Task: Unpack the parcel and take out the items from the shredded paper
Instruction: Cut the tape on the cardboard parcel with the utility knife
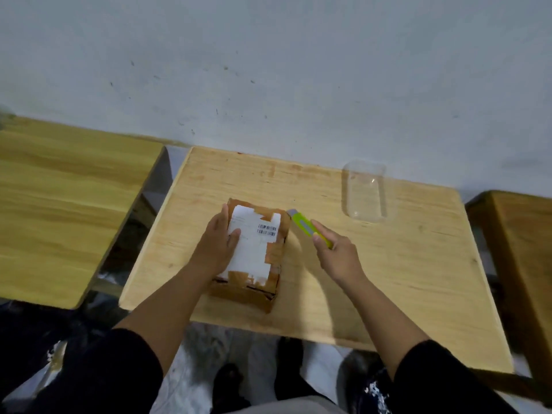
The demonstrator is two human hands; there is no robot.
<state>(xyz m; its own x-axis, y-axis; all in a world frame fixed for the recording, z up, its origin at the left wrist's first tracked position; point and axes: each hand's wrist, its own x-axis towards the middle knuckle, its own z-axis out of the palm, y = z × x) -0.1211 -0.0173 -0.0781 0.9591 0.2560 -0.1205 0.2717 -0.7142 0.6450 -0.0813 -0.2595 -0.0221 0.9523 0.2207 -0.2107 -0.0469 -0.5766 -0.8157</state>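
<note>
Head view: the parcel (254, 252), a taped cardboard box, lies near the middle of the tabletop (388, 279). The left hand (219, 243) presses flat on its top, fingers straight. The right hand (337, 252) grips a green utility knife (309, 227) just right of the box. The box appears light and stiff; steady it by the top while cutting the tape seams.

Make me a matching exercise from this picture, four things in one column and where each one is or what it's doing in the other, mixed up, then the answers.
Things
1. parcel
2. box cutter
3. clear plastic tray
4. left hand

Places or states
A. lies empty at the far right of the table
B. rests flat on the white label
C. sits taped shut mid-table
D. is gripped by the right hand, tip near the parcel's far right corner

Pairs: 1-C, 2-D, 3-A, 4-B
</note>
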